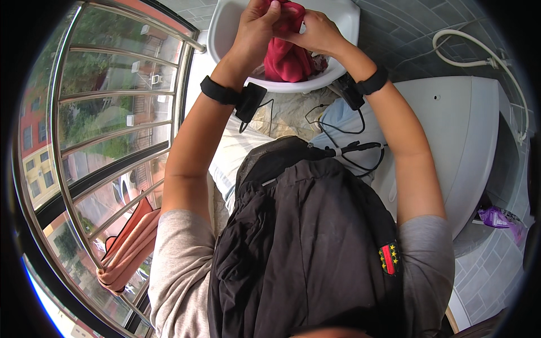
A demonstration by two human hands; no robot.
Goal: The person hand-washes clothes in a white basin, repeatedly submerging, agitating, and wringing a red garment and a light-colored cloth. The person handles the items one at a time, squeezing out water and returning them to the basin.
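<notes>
A bunched red cloth (287, 59) hangs down into a white washbasin (344, 25) at the top of the view. My left hand (260, 21) grips the upper part of the cloth, thumb on top. From the other side my right hand (319, 31) pinches the same cloth, close to my left fingers. The lower folds rest against the basin's near wall. Beside them something pale and wet-looking lies in the basin, mostly hidden by the cloth. Parts of my fingers are hidden in the fabric.
Metal window bars (116, 95) run along the left, with a pinkish-orange towel (135, 249) draped over them. At the right stand a white washing machine or tub-like unit (439, 122), a pale hose (460, 34) and a purple packet (494, 217). Black cables (338, 122) hang below my wrists.
</notes>
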